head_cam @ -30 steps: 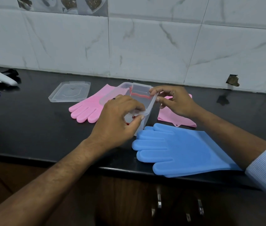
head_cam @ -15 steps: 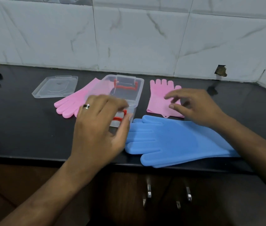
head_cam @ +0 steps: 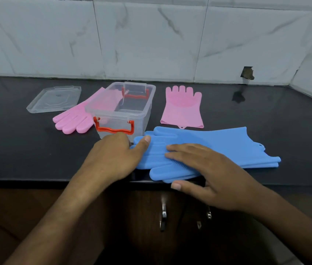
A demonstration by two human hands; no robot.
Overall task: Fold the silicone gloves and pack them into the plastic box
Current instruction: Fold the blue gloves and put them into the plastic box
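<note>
Once both hands had left the plastic box they had handled half a second before, they lay on the blue silicone gloves at the near edge of the black surface. Right hand: flat, palm down on the blue gloves' finger end, fingers loosely spread, thumb over the surface's front edge, gripping nothing. Left hand: flat beside it, thumb tip touching the glove fingertips, other fingers curled towards the box's near wall; whether they touched it could not be told. Judgement: the box had been set down open and the folding of the blue pair was only starting; nothing was packed.

Blue gloves: apparently two stacked, unfolded, long axis left to right, fingertips pointing left towards the box, cuffs to the right.

Plastic box: clear, red handles, just beyond the left hand, seemingly empty, long axis near to far.

Right pink glove: flat, right of the box, apart from it, fingers pointing away to the tiled wall, cuff just beyond the blue gloves.

Left pink glove: partly behind the box, fingertips pointing near-left.

Clear lid: off, farthest left.
</note>
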